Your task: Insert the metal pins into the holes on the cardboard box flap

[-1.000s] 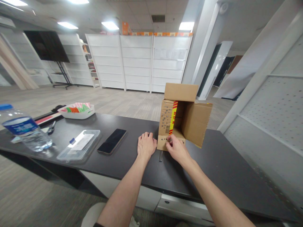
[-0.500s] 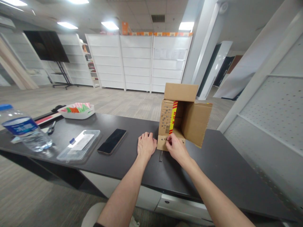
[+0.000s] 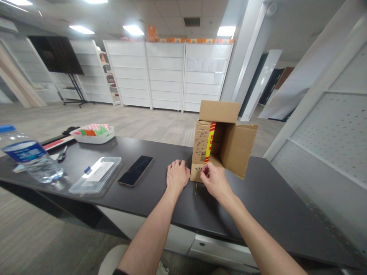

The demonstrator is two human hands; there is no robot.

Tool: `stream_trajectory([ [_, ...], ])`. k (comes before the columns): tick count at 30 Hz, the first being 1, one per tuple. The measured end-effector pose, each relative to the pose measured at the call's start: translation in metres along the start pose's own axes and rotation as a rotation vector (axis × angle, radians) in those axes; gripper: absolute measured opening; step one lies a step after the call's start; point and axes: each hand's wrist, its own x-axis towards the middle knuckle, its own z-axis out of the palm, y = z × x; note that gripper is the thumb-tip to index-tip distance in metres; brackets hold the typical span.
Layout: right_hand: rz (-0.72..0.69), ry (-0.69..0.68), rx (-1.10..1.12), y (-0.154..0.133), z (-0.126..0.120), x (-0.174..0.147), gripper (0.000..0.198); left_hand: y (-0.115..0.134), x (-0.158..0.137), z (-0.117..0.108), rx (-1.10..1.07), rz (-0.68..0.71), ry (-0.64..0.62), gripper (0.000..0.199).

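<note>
A cardboard box (image 3: 200,147) stands on the dark desk with its opening facing me and its flaps spread. Its side carries many small dark dots or holes and a yellow-and-red tape strip (image 3: 210,142). My right hand (image 3: 215,178) is at the lower front flap (image 3: 197,172), thumb and fingertips pinched together by a row of small dark spots. Whatever sits between those fingertips is too small to make out. My left hand (image 3: 177,175) rests on the desk just left of the box, palm down, fingers loosely bent. A thin metal piece (image 3: 195,189) pokes out below the flap.
Left of my hands lie a black phone (image 3: 136,171) and a clear plastic case (image 3: 96,175) with a white paper. Farther left are a water bottle (image 3: 31,154) and a white basket (image 3: 93,138) of colourful items. A white perforated panel (image 3: 332,137) borders the desk's right side.
My right hand's fingertips have shifted very slightly at the flap, showing a little more of the dark spots. The left hand and the box stay in place.
</note>
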Motion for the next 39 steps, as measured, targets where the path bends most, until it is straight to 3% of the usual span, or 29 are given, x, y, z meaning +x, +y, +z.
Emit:
stream_trajectory([
  [15,-0.103,-0.067,-0.046,0.002,0.019,-0.066,0.009,-0.003,0.001,0.006,-0.001,0.011,0.027,0.027],
  [25,-0.17,-0.067,-0.065,0.005,0.027,-0.073,0.012,-0.002,0.001,0.005,0.013,0.011,0.019,0.027],
  [39,-0.135,-0.039,-0.04,0.006,0.028,-0.073,0.007,-0.003,0.001,0.005,-0.001,0.014,0.014,0.027],
])
